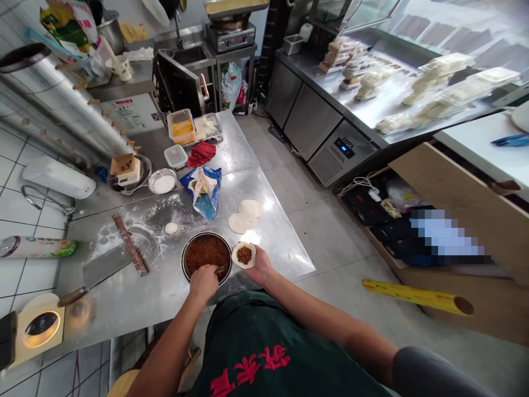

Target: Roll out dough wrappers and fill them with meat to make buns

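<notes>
My left hand [204,283] is closed around the handle of a small metal spoon [222,269]. The spoon's end reaches into a steel bowl [183,263] of dark reddish-brown minced filling [206,251]. Just right of the bowl, my right hand [259,266] cups a round dough wrapper [237,261] from below and the side. A mound of browned filling [244,254] sits in its middle. Beyond my hands, several flat dough rounds [244,216] overlap on the steel table [276,242]. A small dough piece [171,227] lies on the left, by scattered flour.
A rolling pin [130,245] and a broad cleaver [99,275] lie on the left. Farther back are a blue bag [205,204], a bowl of white powder [162,182], a red cloth [201,154], a scale [128,173] and plastic containers [181,128].
</notes>
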Available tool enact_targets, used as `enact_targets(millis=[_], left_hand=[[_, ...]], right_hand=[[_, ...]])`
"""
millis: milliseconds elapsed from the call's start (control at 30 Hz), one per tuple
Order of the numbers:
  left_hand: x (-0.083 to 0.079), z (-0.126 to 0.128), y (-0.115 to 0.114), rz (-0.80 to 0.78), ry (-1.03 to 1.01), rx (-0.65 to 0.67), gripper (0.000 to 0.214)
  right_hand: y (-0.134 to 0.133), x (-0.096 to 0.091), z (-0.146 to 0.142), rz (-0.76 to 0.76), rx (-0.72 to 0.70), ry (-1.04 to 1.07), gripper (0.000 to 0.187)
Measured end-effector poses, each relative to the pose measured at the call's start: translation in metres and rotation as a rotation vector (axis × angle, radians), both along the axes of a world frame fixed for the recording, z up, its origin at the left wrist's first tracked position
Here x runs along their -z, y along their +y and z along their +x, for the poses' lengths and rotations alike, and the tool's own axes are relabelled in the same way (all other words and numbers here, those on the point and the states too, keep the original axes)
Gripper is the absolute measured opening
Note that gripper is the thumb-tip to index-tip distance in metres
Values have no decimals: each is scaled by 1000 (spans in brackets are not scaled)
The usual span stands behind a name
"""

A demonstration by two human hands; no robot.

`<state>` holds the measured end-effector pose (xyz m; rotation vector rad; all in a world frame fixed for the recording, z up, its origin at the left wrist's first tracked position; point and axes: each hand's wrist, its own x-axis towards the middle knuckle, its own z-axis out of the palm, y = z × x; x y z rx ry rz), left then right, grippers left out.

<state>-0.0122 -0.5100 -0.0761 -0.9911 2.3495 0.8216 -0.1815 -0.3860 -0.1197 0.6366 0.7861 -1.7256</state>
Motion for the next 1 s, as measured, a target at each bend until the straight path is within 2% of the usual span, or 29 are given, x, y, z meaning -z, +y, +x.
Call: enact_targets(millis=[200, 300, 433, 500, 567, 633, 700, 800, 933, 1000], left_hand=[[-1, 11, -28, 231, 81, -102, 38], [-3, 20, -34, 365, 91, -167, 40], [-22, 24, -29, 450, 133, -248, 46], [-36, 20, -20, 365, 265, -276, 46], [-50, 12, -5, 169, 448, -234, 45], [-59, 6, 11, -55, 560, -111, 46], [-64, 3, 25, -204, 563, 14, 50], [-69, 7, 34, -315, 545, 94, 53], [-75, 4, 27, -429, 602, 89, 54], [-77, 0, 22, -452, 584, 139, 55]], right_hand=[[5, -1, -8, 10, 40, -22, 31], [6, -2, -7, 23, 45, -37, 29], [0, -6, -1, 23, 29, -48, 28], [-6, -13, 3, 6, 8, -52, 27], [-14, -24, 8, -31, -15, -51, 28], [-22, -38, 11, -81, -28, -45, 31], [-28, -52, 11, -145, -28, -35, 34], [-33, -71, 6, -227, -20, -8, 34], [-35, -84, 3, -263, -36, -3, 35], [-36, -87, 3, -272, -46, -20, 35]])
